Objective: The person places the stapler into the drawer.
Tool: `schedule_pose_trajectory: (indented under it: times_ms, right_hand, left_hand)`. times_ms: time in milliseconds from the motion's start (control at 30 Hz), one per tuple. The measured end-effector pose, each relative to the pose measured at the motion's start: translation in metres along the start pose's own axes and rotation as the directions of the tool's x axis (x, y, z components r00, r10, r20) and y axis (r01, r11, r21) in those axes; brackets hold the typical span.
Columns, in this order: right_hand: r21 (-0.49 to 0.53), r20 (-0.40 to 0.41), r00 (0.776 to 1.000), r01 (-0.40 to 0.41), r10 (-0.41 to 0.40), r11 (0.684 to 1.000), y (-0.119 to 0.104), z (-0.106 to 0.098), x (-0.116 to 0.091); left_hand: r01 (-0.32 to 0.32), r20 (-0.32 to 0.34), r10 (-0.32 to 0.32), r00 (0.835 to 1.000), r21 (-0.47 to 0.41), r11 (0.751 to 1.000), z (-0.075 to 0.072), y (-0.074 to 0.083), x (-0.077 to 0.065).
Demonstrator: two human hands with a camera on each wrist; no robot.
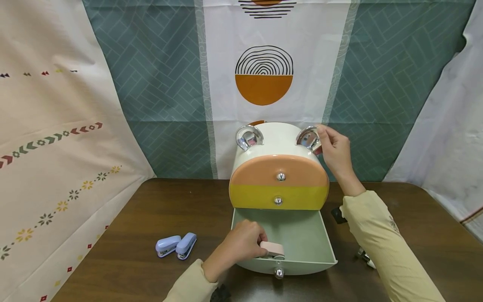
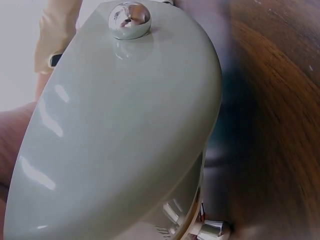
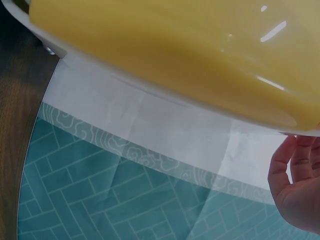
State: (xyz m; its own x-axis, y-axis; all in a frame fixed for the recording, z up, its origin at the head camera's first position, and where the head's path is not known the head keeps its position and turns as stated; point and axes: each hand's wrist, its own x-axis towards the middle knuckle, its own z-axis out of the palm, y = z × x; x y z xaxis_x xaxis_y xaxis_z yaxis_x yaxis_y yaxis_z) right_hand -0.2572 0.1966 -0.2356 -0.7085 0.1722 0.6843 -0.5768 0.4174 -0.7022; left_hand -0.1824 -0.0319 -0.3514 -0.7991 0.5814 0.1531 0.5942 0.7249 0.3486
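Note:
A rounded white drawer box [image 1: 281, 136] has chrome ears and a peach and yellow front. Its pale green bottom drawer [image 1: 302, 235] is pulled out; the drawer's front and chrome knob [image 2: 130, 20] fill much of the left wrist view. Inside, near the front wall, my left hand [image 1: 243, 241] pinches a pale pink mini stapler [image 1: 272, 248]. My right hand [image 1: 336, 153] grips the chrome ear [image 1: 308, 138] at the box's top right. In the right wrist view, the curled fingers of that hand [image 3: 300, 185] meet the box edge beside the yellow drawer front [image 3: 175, 60].
Two lilac mini staplers, one [image 1: 167, 245] touching the other [image 1: 186, 246], lie left of the drawer on the wooden table [image 1: 124, 251]. Right of the box are a black object [image 1: 338, 215] and a small metal-and-white item [image 1: 364, 256], partly behind the sleeve. A patterned curtain [image 1: 166, 84] hangs behind.

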Motion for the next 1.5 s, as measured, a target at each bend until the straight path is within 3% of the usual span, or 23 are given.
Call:
schedule_pose_trajectory:
  times_ms: [267,467,700,900,1133,1267,1500]
  right_hand:
    - [-0.002,-0.002,1.000,-0.010,0.010,1.000,0.000,0.001,0.000]
    - [-0.009,-0.005,1.000,-0.005,0.005,1.000,-0.001,0.000,0.000]
    - [-0.004,0.008,1.000,-0.007,0.007,1.000,-0.002,0.001,0.000]
    - [-0.004,0.009,1.000,-0.012,0.012,1.000,-0.001,0.001,-0.002]
    - [-0.003,0.010,1.000,-0.003,0.003,1.000,0.016,0.001,0.003]
    - [-0.018,0.002,1.000,-0.004,0.004,1.000,0.031,0.001,0.007]
    - [-0.020,0.002,1.000,0.002,-0.002,1.000,0.030,0.001,0.008]
  left_hand:
    - [-0.002,-0.015,0.002,1.000,-0.032,0.999,-0.011,-0.005,-0.006]
    - [0.017,-0.132,-0.021,0.991,-0.028,0.999,-0.025,-0.012,-0.014]
    - [0.080,-0.325,-0.070,0.943,0.018,0.997,-0.043,-0.027,-0.034]
    - [0.215,-0.393,-0.180,0.902,0.046,0.975,-0.052,-0.046,-0.056]
    - [0.336,-0.409,-0.285,0.867,0.057,0.940,-0.051,-0.073,-0.081]
    - [0.397,-0.376,-0.351,0.858,0.051,0.916,-0.050,-0.086,-0.092]
    - [0.462,-0.326,-0.421,0.847,0.059,0.885,-0.046,-0.102,-0.106]
